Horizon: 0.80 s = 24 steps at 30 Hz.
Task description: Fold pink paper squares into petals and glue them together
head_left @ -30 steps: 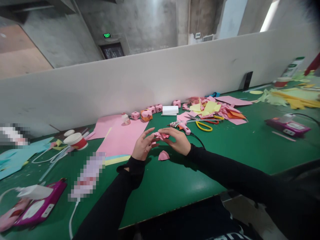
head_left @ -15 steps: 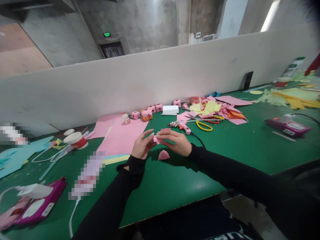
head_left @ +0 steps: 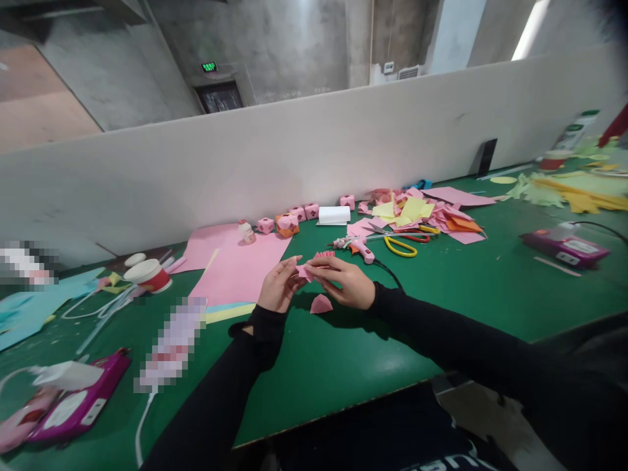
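Observation:
Between my two hands, a little above the green table (head_left: 373, 353), is a small piece of pink paper (head_left: 303, 271). My left hand (head_left: 279, 285) pinches its left side between thumb and fingers. From the right, my right hand (head_left: 343, 280) grips the same piece with its fingertips, which hide part of it. Just below my hands a folded pink paper piece (head_left: 321, 303) lies on the table. Behind my right hand a row of small pink folded pieces (head_left: 324, 254) partly shows. A pink glue gun (head_left: 362, 250) lies beyond that hand.
Large pink sheets (head_left: 240, 261) lie at left, near a paper cup (head_left: 148, 275). Yellow-handled scissors (head_left: 401, 247) rest before a heap of paper scraps (head_left: 417, 209). Pink folded paper balls (head_left: 287, 225) line the white partition (head_left: 314, 157). Purple power strips (head_left: 83, 396) sit at left and right.
My left fingers have drawn closer together around the pink paper, and my right fingertips have shifted slightly left on it. The things on the table look unmoved.

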### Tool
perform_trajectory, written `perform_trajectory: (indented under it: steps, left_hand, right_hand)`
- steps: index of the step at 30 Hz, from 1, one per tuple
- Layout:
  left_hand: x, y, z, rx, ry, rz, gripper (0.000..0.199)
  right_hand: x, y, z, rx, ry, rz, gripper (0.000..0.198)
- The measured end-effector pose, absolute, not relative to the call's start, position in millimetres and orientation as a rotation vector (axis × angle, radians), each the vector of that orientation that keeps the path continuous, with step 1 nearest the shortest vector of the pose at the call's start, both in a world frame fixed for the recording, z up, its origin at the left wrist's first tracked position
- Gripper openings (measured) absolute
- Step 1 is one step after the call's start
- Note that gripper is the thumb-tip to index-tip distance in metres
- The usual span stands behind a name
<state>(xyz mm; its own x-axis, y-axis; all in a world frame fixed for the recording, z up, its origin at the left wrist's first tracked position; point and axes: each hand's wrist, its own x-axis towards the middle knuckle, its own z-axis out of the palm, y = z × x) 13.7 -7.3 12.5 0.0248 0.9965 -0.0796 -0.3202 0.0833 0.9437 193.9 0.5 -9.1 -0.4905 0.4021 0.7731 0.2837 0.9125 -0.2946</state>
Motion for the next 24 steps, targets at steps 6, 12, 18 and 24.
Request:
perform_trajectory:
  steps: [6, 12, 18, 24]
  left_hand:
    - [15.1, -9.3, 12.5, 0.979, 0.999, 1.246, 0.049]
    - [16.2, -11.2, 14.4, 0.989, 0.972, 1.213, 0.05]
    - [15.5, -11.7, 15.3, 1.011, 1.01, 1.171, 0.049]
    - [14.6, -11.8, 14.3, 1.026, 0.981, 1.154, 0.047]
  right_hand:
    - [193.9, 3.8, -13.9, -0.467, -2.105, 0.152, 0.044]
    - [192.1, 5.7, -11.4, -0.536, -1.919, 0.331, 0.03]
    - [191.6, 11.2, -8.4, -0.636, -1.771, 0.718, 0.014]
    - [191.1, 14.5, -11.1, -0.626, -1.736, 0.782, 0.011]
